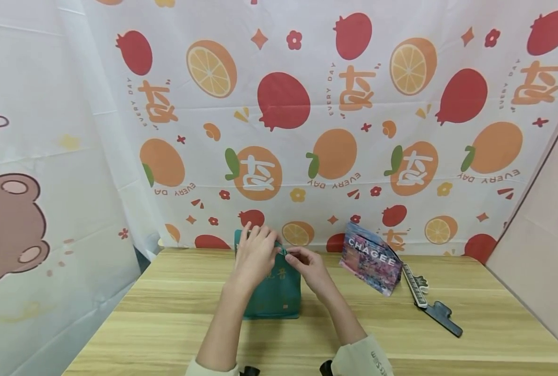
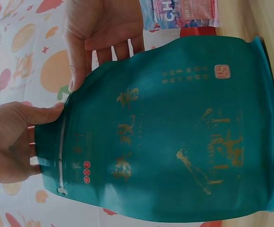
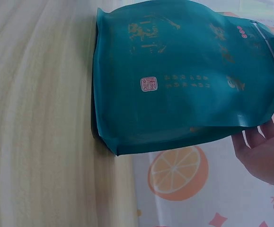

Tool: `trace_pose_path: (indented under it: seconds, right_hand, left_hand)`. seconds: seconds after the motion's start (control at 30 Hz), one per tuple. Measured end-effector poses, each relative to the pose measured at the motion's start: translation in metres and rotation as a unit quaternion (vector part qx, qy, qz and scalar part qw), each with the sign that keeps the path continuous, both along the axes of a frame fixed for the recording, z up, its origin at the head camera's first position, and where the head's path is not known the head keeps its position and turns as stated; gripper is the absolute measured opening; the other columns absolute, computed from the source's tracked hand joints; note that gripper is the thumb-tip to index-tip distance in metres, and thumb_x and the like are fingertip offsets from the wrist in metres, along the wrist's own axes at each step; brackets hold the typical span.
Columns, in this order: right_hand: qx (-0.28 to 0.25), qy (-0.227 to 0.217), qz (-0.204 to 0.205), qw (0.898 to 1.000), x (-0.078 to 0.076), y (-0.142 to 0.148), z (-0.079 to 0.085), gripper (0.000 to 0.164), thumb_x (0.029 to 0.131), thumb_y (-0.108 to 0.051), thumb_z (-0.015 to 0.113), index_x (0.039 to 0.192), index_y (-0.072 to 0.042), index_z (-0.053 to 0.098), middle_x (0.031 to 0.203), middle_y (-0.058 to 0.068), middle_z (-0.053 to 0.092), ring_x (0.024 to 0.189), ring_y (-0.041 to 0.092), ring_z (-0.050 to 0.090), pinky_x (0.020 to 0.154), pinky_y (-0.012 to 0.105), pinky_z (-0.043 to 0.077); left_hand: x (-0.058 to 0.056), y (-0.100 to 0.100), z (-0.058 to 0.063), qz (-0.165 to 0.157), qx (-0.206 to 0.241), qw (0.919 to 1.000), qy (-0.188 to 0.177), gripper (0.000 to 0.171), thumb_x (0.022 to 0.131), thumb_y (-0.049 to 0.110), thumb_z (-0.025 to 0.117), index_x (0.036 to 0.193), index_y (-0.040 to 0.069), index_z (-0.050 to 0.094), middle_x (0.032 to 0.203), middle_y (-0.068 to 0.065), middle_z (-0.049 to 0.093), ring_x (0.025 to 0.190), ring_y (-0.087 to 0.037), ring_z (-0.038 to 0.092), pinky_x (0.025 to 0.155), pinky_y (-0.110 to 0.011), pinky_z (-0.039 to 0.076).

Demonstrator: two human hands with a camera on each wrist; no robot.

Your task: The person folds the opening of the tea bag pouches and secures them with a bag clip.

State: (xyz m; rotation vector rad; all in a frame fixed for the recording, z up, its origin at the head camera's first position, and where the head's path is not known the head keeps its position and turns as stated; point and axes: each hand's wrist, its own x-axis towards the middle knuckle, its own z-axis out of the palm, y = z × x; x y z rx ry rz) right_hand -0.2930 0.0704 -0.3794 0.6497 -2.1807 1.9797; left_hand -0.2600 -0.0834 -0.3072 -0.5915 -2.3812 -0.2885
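A teal zip-top pouch [image 1: 274,297] with gold lettering stands upright on the table, its flat base on the wood. My left hand [image 1: 257,256] grips the top rim above the zip, the thumb in front and fingers behind. At the right end of the top edge, my right hand [image 1: 309,269] pinches the corner, its other fingers behind the pouch. In the left wrist view a pale zip strip [image 2: 62,146] runs under the rim, with a small slider [image 2: 62,190] at its left end. The right wrist view shows the pouch's front [image 3: 189,75] bulging.
A patterned CHAGEE pouch [image 1: 370,258] leans at the back right. Beside it lie a clip with a piano-key pattern [image 1: 415,286] and a black clip [image 1: 442,316]. A fruit-print curtain [image 1: 326,198] hangs behind the wooden table [image 1: 166,324].
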Motion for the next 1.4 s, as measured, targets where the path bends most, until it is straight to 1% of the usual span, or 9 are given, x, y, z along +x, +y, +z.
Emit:
trace_pose_path:
  seconds: [0.3, 0.47, 0.53, 0.67, 0.8, 0.9, 1.07, 1.27, 1.4]
  right_hand:
    - [-0.032, 0.007, -0.034, 0.999, 0.005, -0.008, 0.003, 0.018, 0.087, -0.01, 0.064, 0.1, 0.003, 0.064, 0.093, 0.007, 0.06, 0.083, 0.016, 0.054, 0.073, 0.026, 0.046]
    - [-0.033, 0.021, -0.055, 0.998, 0.02, -0.014, 0.017, 0.011, 0.085, -0.001, 0.064, 0.092, 0.008, 0.063, 0.089, 0.012, 0.06, 0.078, 0.017, 0.054, 0.068, 0.024, 0.046]
    - [-0.027, 0.018, -0.065, 0.997, 0.027, -0.016, 0.023, 0.011, 0.084, 0.0, 0.064, 0.091, 0.009, 0.062, 0.088, 0.012, 0.06, 0.078, 0.017, 0.054, 0.068, 0.023, 0.046]
    - [-0.024, 0.004, -0.077, 0.997, 0.033, -0.017, 0.027, 0.011, 0.085, -0.001, 0.064, 0.091, 0.008, 0.062, 0.087, 0.011, 0.06, 0.078, 0.017, 0.053, 0.068, 0.024, 0.045]
    - [-0.028, 0.0, -0.073, 0.997, 0.032, -0.016, 0.026, 0.012, 0.086, -0.002, 0.063, 0.092, 0.009, 0.062, 0.087, 0.01, 0.06, 0.078, 0.017, 0.053, 0.069, 0.024, 0.045]
    - [-0.033, -0.004, -0.067, 0.997, 0.031, -0.015, 0.025, 0.013, 0.086, -0.002, 0.063, 0.093, 0.008, 0.062, 0.088, 0.009, 0.06, 0.079, 0.016, 0.053, 0.069, 0.024, 0.045]
    - [-0.037, -0.002, -0.061, 0.997, 0.028, -0.013, 0.022, 0.013, 0.086, -0.004, 0.063, 0.093, 0.007, 0.062, 0.089, 0.012, 0.06, 0.078, 0.016, 0.053, 0.069, 0.027, 0.046]
    - [-0.04, -0.006, -0.061, 0.997, 0.026, -0.013, 0.02, 0.013, 0.085, -0.003, 0.064, 0.093, 0.008, 0.063, 0.088, 0.012, 0.061, 0.077, 0.016, 0.054, 0.07, 0.03, 0.047]
    - [-0.04, -0.011, -0.054, 0.998, 0.026, -0.013, 0.021, 0.013, 0.086, -0.003, 0.063, 0.094, 0.007, 0.063, 0.089, 0.01, 0.06, 0.079, 0.015, 0.054, 0.072, 0.033, 0.047]
  left_hand:
    - [-0.001, -0.001, -0.005, -0.007, 0.017, 0.9992, 0.034, 0.01, 0.077, 0.011, 0.074, 0.082, 0.011, 0.065, 0.087, -0.004, 0.06, 0.09, -0.026, 0.053, 0.102, -0.049, 0.024]
    - [0.001, -0.002, -0.01, -0.008, 0.033, 0.998, 0.053, 0.011, 0.075, 0.009, 0.076, 0.079, 0.013, 0.066, 0.09, -0.004, 0.061, 0.09, -0.026, 0.053, 0.102, -0.049, 0.024]
    - [0.002, -0.002, -0.012, -0.009, 0.043, 0.9975, 0.055, 0.011, 0.074, 0.009, 0.076, 0.079, 0.013, 0.067, 0.089, -0.004, 0.061, 0.09, -0.026, 0.053, 0.103, -0.049, 0.024]
    - [0.006, -0.001, -0.014, -0.012, 0.061, 0.9967, 0.054, 0.012, 0.074, 0.007, 0.076, 0.08, 0.013, 0.068, 0.088, -0.003, 0.06, 0.092, -0.026, 0.052, 0.105, -0.047, 0.021]
    - [0.007, -0.001, -0.012, -0.012, 0.059, 0.997, 0.049, 0.012, 0.074, 0.008, 0.076, 0.081, 0.013, 0.068, 0.088, -0.003, 0.06, 0.092, -0.026, 0.052, 0.105, -0.048, 0.019]
    - [0.008, -0.001, -0.011, -0.009, 0.049, 0.9979, 0.041, 0.014, 0.075, 0.013, 0.077, 0.085, 0.013, 0.067, 0.089, -0.003, 0.06, 0.093, -0.026, 0.051, 0.105, -0.047, 0.02]
    - [0.006, -0.003, -0.011, -0.002, 0.046, 0.9985, 0.03, 0.029, 0.072, 0.023, 0.079, 0.094, 0.01, 0.065, 0.091, -0.005, 0.061, 0.096, -0.026, 0.052, 0.104, -0.045, 0.023]
    - [0.003, -0.005, -0.013, -0.004, 0.048, 0.9975, 0.051, 0.024, 0.07, 0.023, 0.08, 0.084, 0.01, 0.066, 0.087, -0.004, 0.062, 0.093, -0.026, 0.053, 0.101, -0.047, 0.027]
    - [0.001, -0.006, -0.015, -0.01, 0.056, 0.996, 0.07, 0.022, 0.069, 0.021, 0.08, 0.083, 0.01, 0.067, 0.086, -0.004, 0.063, 0.091, -0.026, 0.054, 0.101, -0.048, 0.028]
